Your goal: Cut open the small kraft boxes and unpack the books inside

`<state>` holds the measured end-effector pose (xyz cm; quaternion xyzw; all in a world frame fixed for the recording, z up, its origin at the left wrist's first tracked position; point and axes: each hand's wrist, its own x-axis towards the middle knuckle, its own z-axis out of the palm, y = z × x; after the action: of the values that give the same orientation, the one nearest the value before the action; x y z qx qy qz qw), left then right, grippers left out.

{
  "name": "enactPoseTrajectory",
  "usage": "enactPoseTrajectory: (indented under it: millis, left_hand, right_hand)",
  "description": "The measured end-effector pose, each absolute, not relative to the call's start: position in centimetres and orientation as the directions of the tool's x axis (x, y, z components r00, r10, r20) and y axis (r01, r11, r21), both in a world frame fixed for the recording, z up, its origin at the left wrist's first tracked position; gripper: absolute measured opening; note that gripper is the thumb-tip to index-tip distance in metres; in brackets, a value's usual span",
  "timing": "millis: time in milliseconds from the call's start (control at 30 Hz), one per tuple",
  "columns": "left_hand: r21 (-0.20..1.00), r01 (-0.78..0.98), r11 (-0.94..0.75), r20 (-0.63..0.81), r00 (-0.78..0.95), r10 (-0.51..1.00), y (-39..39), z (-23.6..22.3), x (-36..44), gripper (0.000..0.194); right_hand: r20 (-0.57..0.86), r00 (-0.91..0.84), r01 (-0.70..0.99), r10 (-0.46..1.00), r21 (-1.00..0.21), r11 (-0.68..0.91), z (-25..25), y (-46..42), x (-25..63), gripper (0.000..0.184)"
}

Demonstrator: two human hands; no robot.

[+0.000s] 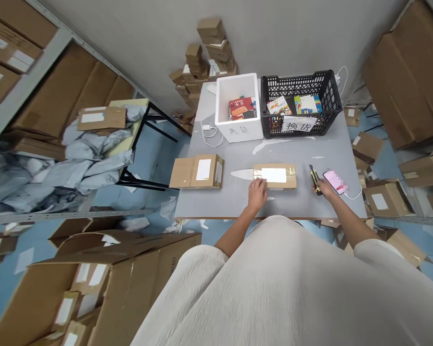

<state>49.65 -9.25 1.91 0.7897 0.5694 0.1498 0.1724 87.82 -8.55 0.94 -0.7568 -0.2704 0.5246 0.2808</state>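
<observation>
A small flat cardboard box (290, 181) with a white label lies on the grey table in front of me. My left hand (259, 193) grips its near left corner, fingers bent over the edge. My right hand (324, 189), to the right of that box, is closed around a black and yellow utility knife (314, 178) that points away from me. Just beyond the right hand is a phone (335, 182) with a pink screen and a white cable. Farther left on the table, another cardboard box (187, 174) sits with a flap spread out to its left.
At the table's (216, 207) back stand a white foam bin (238, 129) and a black plastic crate (299, 126), both holding books. Left, grey parcels (104, 163) cover a side table. A large open carton (144, 278) of boxes is at lower left; cartons (382, 199) crowd the right.
</observation>
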Motion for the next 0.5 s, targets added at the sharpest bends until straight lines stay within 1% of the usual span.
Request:
enactPoseTrajectory:
  millis: [33, 100, 200, 300, 367, 400, 433, 500]
  left_hand:
    - [0.449, 0.842, -0.3, 0.042, 0.315, 0.948, -9.2, 1.9, 49.6, 0.065]
    - [0.463, 0.828, -0.317, 0.05, 0.332, 0.942, -9.2, 1.7, 49.4, 0.065]
    - [0.492, 0.797, -0.35, 0.08, 0.359, 0.93, -9.3, 1.3, 49.1, 0.066]
    - [0.525, 0.761, -0.38, 0.112, 0.381, 0.918, -9.4, 1.0, 48.8, 0.069]
    - [0.545, 0.74, -0.394, 0.128, 0.391, 0.911, -9.5, 0.8, 48.7, 0.07]
    - [0.554, 0.729, -0.402, 0.136, 0.397, 0.908, -9.6, 0.7, 48.6, 0.07]
    - [0.563, 0.717, -0.411, 0.144, 0.405, 0.903, -9.6, 0.6, 48.6, 0.07]
    - [0.581, 0.689, -0.433, 0.164, 0.423, 0.891, -9.6, 0.4, 48.4, 0.071]
  right_hand:
    - [-0.621, 0.28, 0.073, 0.732, -0.746, -0.661, 1.9, -8.4, 87.7, 0.021]
    - [-0.56, 0.232, 0.092, 0.795, -0.801, -0.591, 4.2, -7.8, 87.2, 0.027]
    - [-0.441, 0.125, 0.245, 0.889, -0.855, -0.458, 7.8, -6.6, 85.2, 0.035]
    - [-0.351, -0.037, 0.414, 0.936, -0.858, -0.305, 10.8, -5.2, 81.8, 0.039]
    - [-0.295, -0.119, 0.519, 0.948, -0.833, -0.194, 12.0, -4.5, 79.4, 0.044]
    - [-0.276, -0.145, 0.588, 0.95, -0.797, -0.141, 12.4, -4.1, 78.2, 0.046]
    - [-0.255, -0.173, 0.659, 0.951, -0.748, -0.081, 12.7, -3.9, 77.1, 0.046]
    - [-0.24, -0.24, 0.791, 0.941, -0.611, 0.046, 13.0, -3.4, 75.2, 0.042]
